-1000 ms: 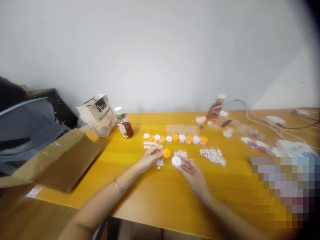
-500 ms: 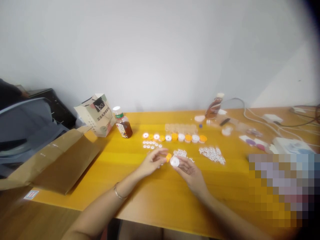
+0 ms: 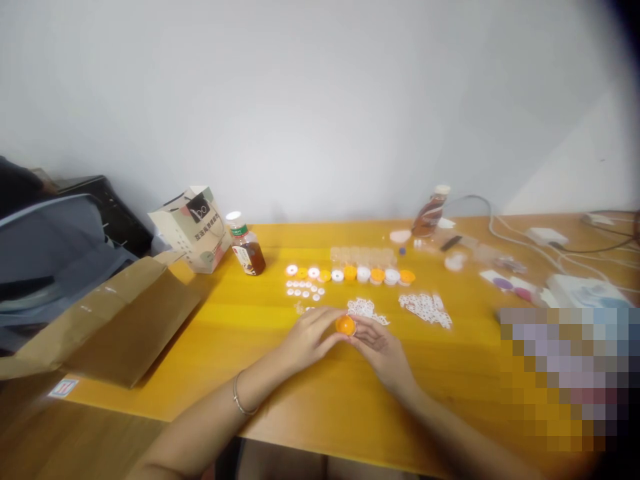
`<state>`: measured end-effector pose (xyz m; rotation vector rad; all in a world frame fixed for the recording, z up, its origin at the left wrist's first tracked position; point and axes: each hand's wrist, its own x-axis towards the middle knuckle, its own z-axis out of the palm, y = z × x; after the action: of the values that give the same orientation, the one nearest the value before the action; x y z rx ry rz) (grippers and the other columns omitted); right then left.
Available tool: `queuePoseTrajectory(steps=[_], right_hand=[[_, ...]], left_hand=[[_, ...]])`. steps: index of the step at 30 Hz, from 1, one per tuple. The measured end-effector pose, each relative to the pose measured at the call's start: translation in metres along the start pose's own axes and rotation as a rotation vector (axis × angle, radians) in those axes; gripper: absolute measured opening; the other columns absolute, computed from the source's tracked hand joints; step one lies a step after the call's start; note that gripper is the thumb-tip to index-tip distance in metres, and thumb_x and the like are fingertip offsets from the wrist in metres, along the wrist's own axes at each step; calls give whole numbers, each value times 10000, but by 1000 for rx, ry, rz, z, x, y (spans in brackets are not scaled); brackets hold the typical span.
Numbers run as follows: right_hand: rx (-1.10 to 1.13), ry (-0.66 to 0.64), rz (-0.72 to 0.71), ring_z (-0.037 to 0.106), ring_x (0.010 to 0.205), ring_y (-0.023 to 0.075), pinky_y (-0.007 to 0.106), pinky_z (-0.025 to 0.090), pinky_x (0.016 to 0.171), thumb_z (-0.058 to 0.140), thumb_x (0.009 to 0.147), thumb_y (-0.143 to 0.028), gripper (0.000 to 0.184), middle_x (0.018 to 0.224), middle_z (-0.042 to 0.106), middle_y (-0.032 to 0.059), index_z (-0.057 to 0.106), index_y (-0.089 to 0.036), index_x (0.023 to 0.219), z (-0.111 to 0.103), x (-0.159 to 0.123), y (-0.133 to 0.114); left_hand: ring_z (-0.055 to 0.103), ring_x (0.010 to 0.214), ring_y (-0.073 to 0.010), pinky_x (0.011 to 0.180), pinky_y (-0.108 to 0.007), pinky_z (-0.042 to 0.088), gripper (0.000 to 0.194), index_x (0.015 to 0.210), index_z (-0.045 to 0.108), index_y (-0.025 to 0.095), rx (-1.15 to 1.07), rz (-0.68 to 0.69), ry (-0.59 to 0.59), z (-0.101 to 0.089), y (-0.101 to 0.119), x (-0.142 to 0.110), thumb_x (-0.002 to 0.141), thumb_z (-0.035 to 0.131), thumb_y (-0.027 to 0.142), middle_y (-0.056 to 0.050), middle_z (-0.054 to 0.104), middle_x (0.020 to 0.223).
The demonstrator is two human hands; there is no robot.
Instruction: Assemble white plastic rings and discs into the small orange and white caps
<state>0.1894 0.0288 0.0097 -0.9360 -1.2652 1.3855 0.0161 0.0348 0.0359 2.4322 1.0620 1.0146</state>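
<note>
Both hands meet over the middle of the yellow table [image 3: 320, 400]. My left hand [image 3: 309, 338] and my right hand [image 3: 380, 347] pinch a small round orange cap [image 3: 345, 325] between their fingertips; the white part that the right hand held is hidden under it. Just beyond lie a row of orange and white round caps [image 3: 350, 274], a cluster of tiny white discs [image 3: 304, 291] and two heaps of small white pieces [image 3: 425, 308]. A thin bracelet [image 3: 239, 400] circles my left wrist.
A tea bottle [image 3: 246, 252] and a paper gift bag [image 3: 191, 228] stand at the back left, by an open cardboard box [image 3: 115, 327]. A second bottle [image 3: 429, 215], cables [image 3: 505, 235] and white devices [image 3: 585, 292] crowd the back right. A blurred patch covers the right front.
My left hand brought the orange cap rightward onto the white part in my right hand. Both hands now close together around it.
</note>
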Motion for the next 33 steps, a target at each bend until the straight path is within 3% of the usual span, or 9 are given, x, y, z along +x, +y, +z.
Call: queuePoseTrajectory(steps=[14, 25, 33], right_hand=[[-11, -8, -18, 643, 758, 171, 341, 498, 791, 659, 679, -293, 330, 715, 676, 0, 532, -235, 979, 2, -3, 1], [-96, -20, -84, 643, 783, 178, 347, 492, 812, 603, 730, -293, 307, 741, 659, 4, 487, -249, 1011, 3, -9, 5], [-118, -59, -99, 638, 745, 171, 338, 497, 790, 603, 730, -302, 299, 727, 644, 6, 481, -244, 997, 3, -9, 5]], left_hand=[[537, 933, -147, 826, -301, 452, 375, 1199, 437, 192, -19, 5, -107, -10, 0, 2, 839, 460, 295, -75, 564, 1055], [541, 881, -153, 792, -298, 456, 338, 1137, 496, 179, 16, -35, -141, -6, -3, -2, 828, 472, 313, -72, 571, 975], [552, 913, -156, 813, -292, 445, 381, 1142, 496, 175, -60, -28, -164, -5, -6, -5, 805, 496, 355, -79, 589, 1032]])
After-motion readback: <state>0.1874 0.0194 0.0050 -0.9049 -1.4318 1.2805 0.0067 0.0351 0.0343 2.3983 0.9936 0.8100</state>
